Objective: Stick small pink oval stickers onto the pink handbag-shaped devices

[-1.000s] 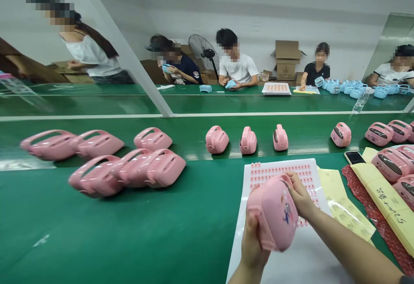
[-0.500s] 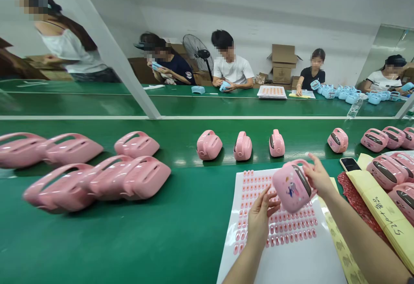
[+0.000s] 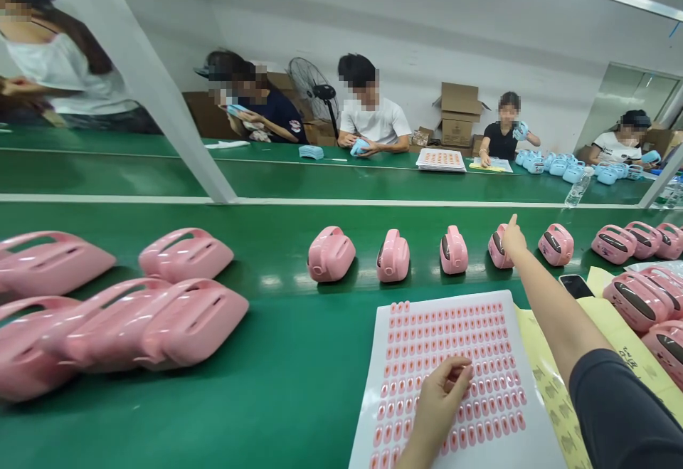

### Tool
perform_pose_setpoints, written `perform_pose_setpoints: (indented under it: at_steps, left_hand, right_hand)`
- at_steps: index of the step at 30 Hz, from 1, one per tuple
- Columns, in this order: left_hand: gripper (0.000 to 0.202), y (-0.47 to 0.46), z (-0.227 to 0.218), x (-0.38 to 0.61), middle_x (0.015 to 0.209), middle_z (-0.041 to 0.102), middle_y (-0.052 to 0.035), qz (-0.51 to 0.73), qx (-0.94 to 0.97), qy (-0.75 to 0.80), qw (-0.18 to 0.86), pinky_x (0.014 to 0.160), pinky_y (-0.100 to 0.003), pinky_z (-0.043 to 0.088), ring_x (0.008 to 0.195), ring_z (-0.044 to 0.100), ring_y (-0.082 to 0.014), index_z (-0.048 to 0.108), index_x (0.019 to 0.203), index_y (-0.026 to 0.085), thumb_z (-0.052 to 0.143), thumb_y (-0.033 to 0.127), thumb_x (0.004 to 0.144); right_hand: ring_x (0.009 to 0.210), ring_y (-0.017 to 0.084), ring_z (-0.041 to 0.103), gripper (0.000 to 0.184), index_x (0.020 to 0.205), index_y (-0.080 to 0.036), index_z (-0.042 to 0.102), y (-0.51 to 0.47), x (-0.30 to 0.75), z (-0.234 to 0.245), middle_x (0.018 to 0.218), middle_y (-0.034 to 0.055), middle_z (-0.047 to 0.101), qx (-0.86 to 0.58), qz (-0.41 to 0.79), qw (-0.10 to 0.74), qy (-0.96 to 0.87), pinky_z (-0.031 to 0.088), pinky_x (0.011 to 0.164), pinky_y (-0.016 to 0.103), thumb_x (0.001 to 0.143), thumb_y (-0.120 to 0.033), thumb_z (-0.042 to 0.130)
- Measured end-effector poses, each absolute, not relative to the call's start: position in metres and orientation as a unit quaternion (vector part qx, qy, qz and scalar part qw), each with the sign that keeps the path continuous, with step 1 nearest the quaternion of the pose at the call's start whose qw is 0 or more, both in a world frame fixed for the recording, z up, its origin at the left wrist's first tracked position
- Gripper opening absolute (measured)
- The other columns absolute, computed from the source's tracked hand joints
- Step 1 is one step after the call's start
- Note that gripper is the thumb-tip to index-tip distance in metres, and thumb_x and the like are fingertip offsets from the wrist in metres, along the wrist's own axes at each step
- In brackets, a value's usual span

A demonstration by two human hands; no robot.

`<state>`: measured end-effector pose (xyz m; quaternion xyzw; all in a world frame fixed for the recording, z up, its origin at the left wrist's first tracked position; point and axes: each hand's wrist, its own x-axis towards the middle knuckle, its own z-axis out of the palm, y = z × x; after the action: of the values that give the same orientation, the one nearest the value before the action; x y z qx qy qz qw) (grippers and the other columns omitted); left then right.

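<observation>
Over the white sheet of pink stickers [image 3: 453,334], the left hand [image 3: 440,405] rests with its fingers [image 3: 456,376] loosely curled against the stickers, grasping nothing. Beyond the sheet, the empty right hand [image 3: 511,240] stretches out, forefinger extended and other fingers folded, overlapping a pink handled plastic case [image 3: 497,254] in a row on the green desk [image 3: 277,398]. Right of the sheet lie a smartphone [image 3: 575,286] and yellow paper [image 3: 544,376]; farther beyond it, past a glass partition [image 3: 176,134], a seated co-worker [image 3: 368,109] holds a blue case [image 3: 358,146].
</observation>
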<state>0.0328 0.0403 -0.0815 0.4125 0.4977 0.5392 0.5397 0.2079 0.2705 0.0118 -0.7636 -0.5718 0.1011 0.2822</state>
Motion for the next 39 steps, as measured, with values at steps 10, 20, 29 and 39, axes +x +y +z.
perform_pose_setpoints:
  at_steps: [10, 20, 29, 39]
  left_hand:
    - [0.028, 0.043, -0.084, 0.032, 0.062, 0.063, -0.0009, 0.555, 0.405, 0.495, 0.532, 0.052, -0.028, 0.047, 0.057, 0.057, -0.0165, 0.068, 0.072, 0.02, 0.072, 0.045, 0.058]
    - [0.045, 0.043, -0.099, 0.002, 0.092, 0.069, -0.0004, 0.643, 0.258, 0.305, 0.653, 0.078, -0.04, 0.052, 0.099, 0.06, -0.0258, 0.062, 0.1, 0.036, 0.072, 0.053, 0.06]
    - [0.046, 0.031, -0.117, 0.003, 0.094, 0.074, 0.0002, 0.597, 0.19, 0.204, 0.752, 0.087, -0.049, 0.049, 0.097, 0.064, -0.029, 0.06, 0.112, 0.041, 0.061, 0.059, 0.069]
    - [0.039, 0.036, -0.094, 0.002, 0.104, 0.072, -0.001, 0.611, 0.089, 0.086, 0.782, 0.086, -0.05, 0.047, 0.092, 0.066, -0.0275, 0.053, 0.12, 0.038, 0.054, 0.03, 0.081]
  right_hand:
    - [0.102, 0.031, 0.057, 0.063, 0.14, -0.004, 0.021, 0.253, 0.115, 0.001, 0.108, 0.0222, 0.062, -0.699, 0.185, 0.292, -0.626, 0.039, 0.087, 0.041, 0.087, -0.027, 0.045]
    - [0.067, 0.016, 0.063, 0.049, 0.131, -0.011, 0.033, 0.127, 0.142, -0.009, 0.078, 0.0031, 0.066, -0.623, 0.391, 0.373, -0.565, 0.049, 0.059, 0.027, 0.086, -0.028, 0.036]
    - [0.077, 0.017, 0.057, 0.043, 0.115, -0.018, 0.051, 0.039, 0.224, -0.043, 0.094, 0.0065, 0.058, -0.635, 0.31, 0.485, -0.515, 0.047, 0.068, 0.03, 0.078, -0.039, 0.047]
    - [0.074, 0.022, 0.049, 0.01, 0.052, -0.021, 0.054, 0.036, 0.253, -0.085, 0.071, 0.0032, 0.049, -0.709, 0.258, 0.461, -0.467, 0.04, 0.075, 0.036, 0.061, -0.025, 0.058]
